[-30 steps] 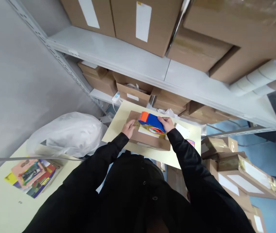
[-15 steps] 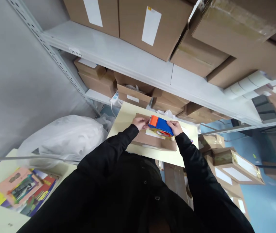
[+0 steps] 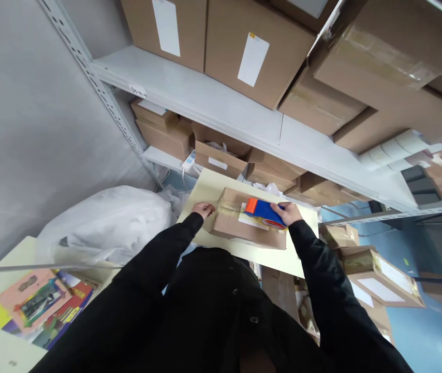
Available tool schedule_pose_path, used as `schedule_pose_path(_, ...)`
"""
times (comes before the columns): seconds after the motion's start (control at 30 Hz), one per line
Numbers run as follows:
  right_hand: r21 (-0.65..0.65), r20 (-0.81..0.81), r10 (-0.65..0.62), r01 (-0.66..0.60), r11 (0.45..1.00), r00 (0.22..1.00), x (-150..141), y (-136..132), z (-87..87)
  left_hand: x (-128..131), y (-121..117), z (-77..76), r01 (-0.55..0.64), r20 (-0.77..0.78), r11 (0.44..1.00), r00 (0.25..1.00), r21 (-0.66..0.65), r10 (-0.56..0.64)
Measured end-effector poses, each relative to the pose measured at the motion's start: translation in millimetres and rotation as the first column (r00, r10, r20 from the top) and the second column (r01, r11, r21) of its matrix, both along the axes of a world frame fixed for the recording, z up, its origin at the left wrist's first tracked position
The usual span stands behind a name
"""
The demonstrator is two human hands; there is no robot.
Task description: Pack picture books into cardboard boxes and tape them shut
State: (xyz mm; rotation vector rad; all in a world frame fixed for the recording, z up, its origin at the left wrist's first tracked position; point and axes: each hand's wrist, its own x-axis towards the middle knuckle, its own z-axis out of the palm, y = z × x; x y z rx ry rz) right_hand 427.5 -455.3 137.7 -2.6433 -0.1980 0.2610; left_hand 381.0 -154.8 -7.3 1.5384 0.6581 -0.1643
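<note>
My right hand [image 3: 289, 213] grips a tape dispenser [image 3: 263, 209], blue with an orange end and a roll of tape in it. It is over a closed brown cardboard box [image 3: 240, 233] lying on a pale yellow tabletop [image 3: 201, 187]. A white label on the box's top is partly hidden by the dispenser, and shiny tape shows near the box's left end. Just left of that end, apart from the cardboard, is my left hand [image 3: 204, 209]. Its fingers are pressed together; whatever they may hold is too small to make out.
Behind the table stands a grey metal shelf [image 3: 205, 96] loaded with cardboard boxes [image 3: 240, 46]. A white plastic bag [image 3: 108, 220] bulges at the left, near colourful booklets [image 3: 38, 305] on another surface. More boxes [image 3: 380, 274] are stacked on the right, above a blue floor.
My left hand has moved left, away from the dispenser and past the box's left end. My right hand still holds the dispenser, now slightly further right and lower in view.
</note>
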Motion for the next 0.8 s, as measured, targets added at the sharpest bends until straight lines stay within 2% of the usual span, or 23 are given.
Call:
schedule_pose_path(0.1, -0.046, 0.04, -0.014, 0.016, 0.999, 0.999, -1.5, 6.3, -3.0, -4.6, -26.3, -17.9, -0.008, 0.04, 0.99, 0.999, 0.143, 0.002)
schedule_pose_path(0.23, -0.074, 0.062, -0.013, 0.018, 0.997, 0.998, -2.6, 9.9, -3.1, -8.8, -29.1, -27.9, 0.022, 0.032, 0.965, 0.999, 0.263, -0.031)
schedule_pose_path(0.33, -0.054, 0.047, -0.003, 0.005, 0.999, 0.999, -2.3, 7.8, -1.4, -7.9, -24.5, -15.1, 0.09, 0.099, 0.943, 0.987, 0.32, -0.128)
schedule_pose_path(0.4, -0.04, 0.036, 0.005, -0.004, 0.999, 0.999, -1.5, 4.8, -0.2, -6.4, -29.0, 2.2, 0.175, 0.212, 0.901, 0.937, 0.398, -0.276)
schedule_pose_path(0.43, -0.037, 0.033, 0.009, -0.007, 0.999, 0.999, -0.9, 3.4, 0.2, -5.9, -33.5, 11.7, 0.239, 0.273, 0.856, 0.879, 0.459, -0.391)
schedule_pose_path(0.5, -0.042, 0.021, 0.018, -0.017, 0.999, 1.0, 0.5, 2.1, 0.9, -6.3, -44.3, 29.4, 0.371, 0.281, 0.607, 0.638, 0.703, -0.716)
schedule_pose_path(0.57, -0.057, 0.002, 0.039, -0.038, 0.998, 0.999, 2.0, 3.6, 1.4, -8.4, -52.7, 42.1, 0.392, 0.135, 0.365, 0.504, 0.845, -0.853)
schedule_pose_path(0.6, -0.07, -0.006, 0.053, -0.053, 0.996, 0.999, 2.8, 5.1, 1.8, -9.7, -54.9, 46.2, 0.396, 0.061, 0.287, 0.494, 0.872, -0.867)
schedule_pose_path(0.67, -0.111, -0.009, 0.078, -0.078, 0.991, 0.997, 4.9, 7.0, 3.4, -11.7, -55.6, 51.0, 0.408, -0.043, 0.197, 0.509, 0.891, -0.86)
schedule_pose_path(0.73, -0.158, -0.01, 0.087, -0.087, 0.984, 0.996, 7.3, 1.5, 7.0, -12.2, -53.7, 53.0, 0.419, -0.098, 0.144, 0.505, 0.896, -0.857)
schedule_pose_path(0.8, -0.185, -0.034, 0.083, -0.088, 0.979, 0.996, 9.3, -18.1, 11.9, -11.3, -52.0, 54.0, 0.427, -0.137, 0.104, 0.497, 0.898, -0.857)
